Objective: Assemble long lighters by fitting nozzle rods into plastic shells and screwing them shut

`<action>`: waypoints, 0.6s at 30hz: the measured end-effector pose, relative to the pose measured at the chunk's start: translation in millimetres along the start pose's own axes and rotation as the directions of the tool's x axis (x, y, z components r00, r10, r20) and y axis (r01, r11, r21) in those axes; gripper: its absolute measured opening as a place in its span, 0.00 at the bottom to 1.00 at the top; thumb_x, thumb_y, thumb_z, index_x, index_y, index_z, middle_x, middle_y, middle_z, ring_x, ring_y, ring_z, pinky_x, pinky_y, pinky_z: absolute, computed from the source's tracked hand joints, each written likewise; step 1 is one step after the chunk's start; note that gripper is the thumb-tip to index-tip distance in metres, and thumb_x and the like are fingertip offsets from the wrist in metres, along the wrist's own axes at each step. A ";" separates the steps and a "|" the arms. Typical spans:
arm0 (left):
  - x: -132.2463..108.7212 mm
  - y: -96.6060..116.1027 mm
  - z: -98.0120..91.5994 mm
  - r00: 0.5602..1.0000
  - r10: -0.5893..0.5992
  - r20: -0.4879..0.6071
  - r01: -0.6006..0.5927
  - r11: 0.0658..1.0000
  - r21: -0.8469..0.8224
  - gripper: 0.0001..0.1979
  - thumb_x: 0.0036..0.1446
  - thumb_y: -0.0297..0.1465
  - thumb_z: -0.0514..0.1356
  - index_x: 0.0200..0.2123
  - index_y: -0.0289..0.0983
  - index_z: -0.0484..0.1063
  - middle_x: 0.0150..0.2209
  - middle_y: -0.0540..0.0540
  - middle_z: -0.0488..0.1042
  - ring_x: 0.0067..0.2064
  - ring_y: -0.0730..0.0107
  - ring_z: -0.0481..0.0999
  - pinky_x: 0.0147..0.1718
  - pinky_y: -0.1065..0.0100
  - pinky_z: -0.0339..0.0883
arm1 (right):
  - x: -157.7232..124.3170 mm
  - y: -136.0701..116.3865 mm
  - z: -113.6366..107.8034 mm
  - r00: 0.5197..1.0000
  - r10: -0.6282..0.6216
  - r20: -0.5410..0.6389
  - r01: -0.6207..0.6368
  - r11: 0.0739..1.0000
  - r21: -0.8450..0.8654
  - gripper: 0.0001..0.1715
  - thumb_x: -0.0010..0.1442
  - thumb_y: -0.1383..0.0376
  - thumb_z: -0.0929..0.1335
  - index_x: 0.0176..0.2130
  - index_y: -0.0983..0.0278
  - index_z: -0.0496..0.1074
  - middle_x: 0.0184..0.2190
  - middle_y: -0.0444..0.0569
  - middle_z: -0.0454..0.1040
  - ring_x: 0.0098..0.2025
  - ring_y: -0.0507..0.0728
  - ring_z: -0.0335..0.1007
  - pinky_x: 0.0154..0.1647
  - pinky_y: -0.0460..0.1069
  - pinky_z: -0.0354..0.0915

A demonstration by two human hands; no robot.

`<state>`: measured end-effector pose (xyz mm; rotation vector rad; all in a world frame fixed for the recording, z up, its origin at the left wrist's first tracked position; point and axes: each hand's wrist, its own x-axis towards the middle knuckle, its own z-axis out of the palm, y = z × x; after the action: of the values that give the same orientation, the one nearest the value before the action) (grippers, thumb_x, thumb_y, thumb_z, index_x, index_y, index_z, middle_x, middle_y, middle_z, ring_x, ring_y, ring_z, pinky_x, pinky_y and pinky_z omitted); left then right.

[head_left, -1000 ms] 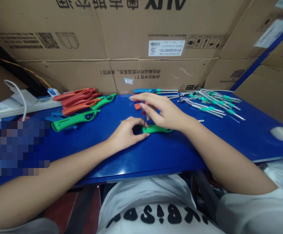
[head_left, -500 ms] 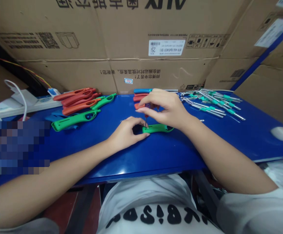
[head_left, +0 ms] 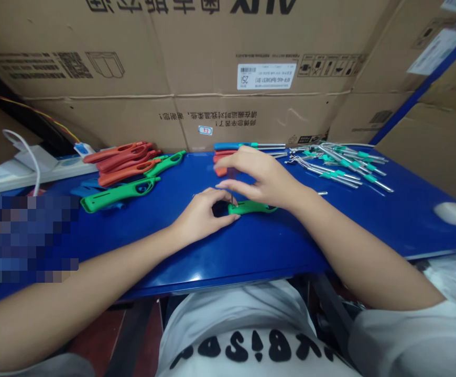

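A green lighter casing [head_left: 252,207] lies flat on the blue table. My left hand [head_left: 200,213] pinches its left end between thumb and fingertips. Above that end stands a small screwdriver [head_left: 232,175], upright, with its thin dark shaft reaching down to the casing. Curled around the screwdriver's handle is my right hand [head_left: 265,178], its fingers slightly blurred and partly covering the handle. The casing's right end passes below the right hand and wrist.
Orange and red casings [head_left: 126,159] are piled at the back left, near a green casing [head_left: 120,193]. Behind my right hand lies a blue lighter [head_left: 230,146]. Metal tubes with green parts [head_left: 346,165] lie to the right. A cardboard box [head_left: 133,120] stands behind.
My right hand's fingers have shifted and loosened a little around the screwdriver handle. My left hand keeps its pinch on the green casing. The whole view has drifted slightly.
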<state>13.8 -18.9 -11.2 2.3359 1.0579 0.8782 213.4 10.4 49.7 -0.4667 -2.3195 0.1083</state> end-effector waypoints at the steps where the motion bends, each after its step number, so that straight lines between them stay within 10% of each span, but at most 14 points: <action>1: 0.0 -0.1 -0.1 1.000 0.005 0.004 -0.005 1.000 0.002 0.09 0.56 0.34 0.68 0.39 0.39 0.76 0.42 0.49 0.81 0.46 0.61 0.78 0.51 0.59 0.69 | -0.2 -0.7 -0.1 1.000 0.004 0.016 -0.004 0.999 0.033 0.17 0.72 0.57 0.63 0.53 0.63 0.73 0.44 0.51 0.80 0.46 0.58 0.74 0.49 0.55 0.69; 9: 0.7 1.0 -0.6 1.000 0.024 0.008 -0.024 0.999 0.038 0.08 0.56 0.33 0.68 0.39 0.40 0.75 0.41 0.50 0.81 0.47 0.61 0.77 0.51 0.59 0.69 | 0.3 -0.1 0.2 0.998 0.041 -0.056 -0.040 0.999 0.007 0.13 0.67 0.55 0.69 0.40 0.63 0.75 0.39 0.50 0.80 0.42 0.58 0.75 0.45 0.54 0.70; 18: -0.2 1.2 -0.6 1.000 0.017 0.015 -0.018 1.000 0.023 0.08 0.57 0.32 0.68 0.40 0.40 0.75 0.42 0.50 0.81 0.47 0.62 0.78 0.51 0.59 0.68 | -1.3 -3.0 4.5 0.993 0.095 -0.067 -0.086 0.988 0.127 0.15 0.71 0.62 0.64 0.52 0.64 0.74 0.44 0.50 0.81 0.41 0.54 0.76 0.45 0.51 0.72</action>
<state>13.9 -19.7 -10.1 2.3703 1.0484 0.8586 210.2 7.4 46.3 -0.5052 -2.2049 0.2734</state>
